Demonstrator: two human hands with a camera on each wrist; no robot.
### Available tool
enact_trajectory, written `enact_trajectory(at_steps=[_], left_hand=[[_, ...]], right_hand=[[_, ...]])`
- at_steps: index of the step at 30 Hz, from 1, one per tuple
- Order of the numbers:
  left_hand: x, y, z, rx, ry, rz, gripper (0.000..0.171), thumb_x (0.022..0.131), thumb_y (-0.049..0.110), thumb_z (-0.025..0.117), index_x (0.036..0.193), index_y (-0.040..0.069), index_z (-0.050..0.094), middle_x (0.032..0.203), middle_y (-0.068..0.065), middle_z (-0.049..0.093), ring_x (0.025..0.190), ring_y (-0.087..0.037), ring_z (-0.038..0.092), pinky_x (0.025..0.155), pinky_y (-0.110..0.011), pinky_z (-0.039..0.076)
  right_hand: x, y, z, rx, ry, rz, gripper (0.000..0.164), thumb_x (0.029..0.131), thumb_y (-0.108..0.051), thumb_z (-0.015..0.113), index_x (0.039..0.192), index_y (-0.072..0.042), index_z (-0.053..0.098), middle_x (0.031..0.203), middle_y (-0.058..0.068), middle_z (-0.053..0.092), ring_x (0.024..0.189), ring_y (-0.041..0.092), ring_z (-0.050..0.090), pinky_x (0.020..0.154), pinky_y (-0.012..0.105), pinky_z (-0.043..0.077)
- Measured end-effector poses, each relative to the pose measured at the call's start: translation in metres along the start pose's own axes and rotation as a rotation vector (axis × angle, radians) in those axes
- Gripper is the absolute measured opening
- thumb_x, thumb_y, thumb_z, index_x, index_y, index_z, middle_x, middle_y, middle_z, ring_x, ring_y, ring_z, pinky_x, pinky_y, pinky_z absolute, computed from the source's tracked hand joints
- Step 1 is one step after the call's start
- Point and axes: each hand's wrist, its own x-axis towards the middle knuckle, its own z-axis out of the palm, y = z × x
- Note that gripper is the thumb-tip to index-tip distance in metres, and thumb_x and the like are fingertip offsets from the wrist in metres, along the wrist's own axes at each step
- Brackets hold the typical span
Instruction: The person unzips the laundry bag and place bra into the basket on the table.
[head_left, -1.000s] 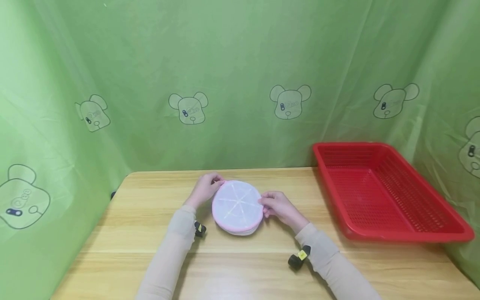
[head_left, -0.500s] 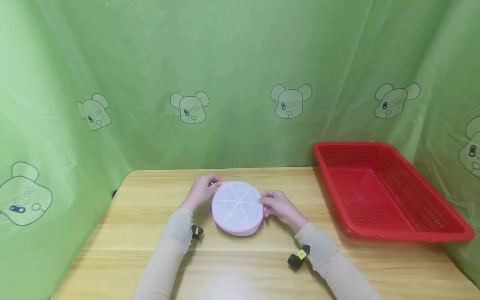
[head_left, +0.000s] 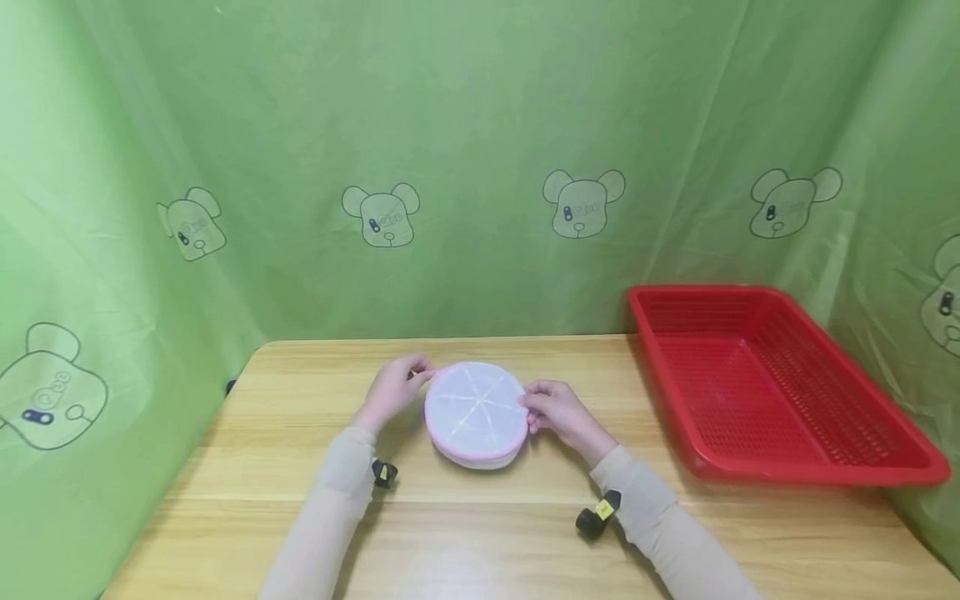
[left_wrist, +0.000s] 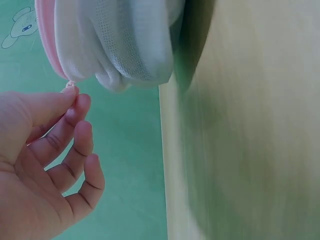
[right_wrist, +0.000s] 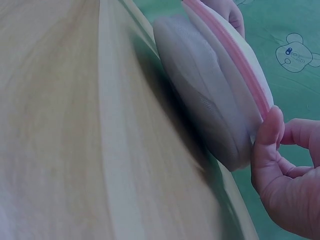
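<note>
A round white mesh pouch (head_left: 477, 408) with a pink zipper round its rim and a citrus-slice pattern of pale lines on top is held close over the table. My left hand (head_left: 392, 389) is at its far left edge. In the left wrist view, that thumb and index finger pinch the small zipper pull (left_wrist: 70, 85) at the end of the pink band, the other fingers loosely bent. My right hand (head_left: 558, 412) pinches the pouch's right edge between thumb and fingers. Soft folds of the mesh side (right_wrist: 200, 95) sag beneath the pink zipper band (right_wrist: 235, 47).
A large red plastic basket (head_left: 693, 454) with slotted walls stands on the right of the wooden table (head_left: 465, 542). Green cloth (head_left: 480, 275) printed with bear heads hangs behind and at both sides. A black camera is strapped to each wrist.
My left hand has drawn a little left and toward me along the pouch's rim, pinching the zipper pull. My right hand and the pouch have barely moved.
</note>
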Motion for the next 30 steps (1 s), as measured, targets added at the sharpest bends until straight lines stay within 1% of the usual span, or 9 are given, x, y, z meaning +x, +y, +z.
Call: enact_trajectory(at_steps=[4, 10, 19, 25, 30], left_hand=[[-0.004, -0.002, -0.002, -0.008, -0.005, -0.008, 0.01, 0.094, 0.016, 0.062, 0.096, 0.008, 0.069, 0.095, -0.007, 0.072, 0.088, -0.02, 0.065, 0.084, -0.038, 0.055], [-0.008, -0.005, -0.003, -0.009, -0.002, 0.003, 0.011, 0.094, 0.016, 0.062, 0.096, 0.008, 0.069, 0.095, -0.006, 0.072, 0.088, -0.02, 0.065, 0.085, -0.038, 0.055], [-0.013, -0.007, -0.003, -0.03, -0.004, 0.004, 0.01, 0.094, 0.015, 0.062, 0.096, 0.007, 0.069, 0.094, -0.008, 0.072, 0.088, -0.021, 0.065, 0.084, -0.039, 0.055], [-0.014, -0.007, -0.004, -0.019, -0.012, 0.012, 0.01, 0.094, 0.016, 0.062, 0.096, 0.008, 0.069, 0.094, -0.007, 0.072, 0.088, -0.02, 0.064, 0.085, -0.039, 0.054], [-0.016, -0.008, -0.006, -0.008, -0.029, 0.014, 0.01, 0.094, 0.016, 0.062, 0.096, 0.009, 0.069, 0.092, -0.006, 0.072, 0.085, -0.018, 0.063, 0.082, -0.037, 0.053]], right_hand=[[-0.001, 0.0, 0.0, 0.002, 0.001, 0.001, 0.022, 0.092, -0.002, 0.057, 0.11, 0.009, 0.051, 0.066, -0.001, 0.055, 0.055, 0.007, 0.053, 0.05, 0.018, 0.051], [-0.001, -0.001, -0.001, 0.0, 0.003, -0.008, 0.026, 0.092, -0.002, 0.057, 0.113, 0.012, 0.049, 0.066, -0.001, 0.055, 0.056, 0.006, 0.053, 0.05, 0.018, 0.051], [-0.001, -0.001, 0.0, 0.002, 0.009, -0.013, 0.024, 0.092, -0.001, 0.057, 0.111, 0.011, 0.05, 0.065, -0.001, 0.055, 0.055, 0.007, 0.053, 0.05, 0.018, 0.051], [0.0, 0.0, 0.0, 0.004, 0.018, -0.008, 0.022, 0.092, -0.001, 0.057, 0.11, 0.01, 0.051, 0.065, -0.001, 0.055, 0.055, 0.007, 0.053, 0.05, 0.018, 0.051], [-0.002, -0.001, 0.0, 0.001, 0.019, -0.011, 0.023, 0.092, -0.001, 0.057, 0.11, 0.011, 0.05, 0.065, -0.001, 0.054, 0.055, 0.007, 0.053, 0.05, 0.019, 0.051]])
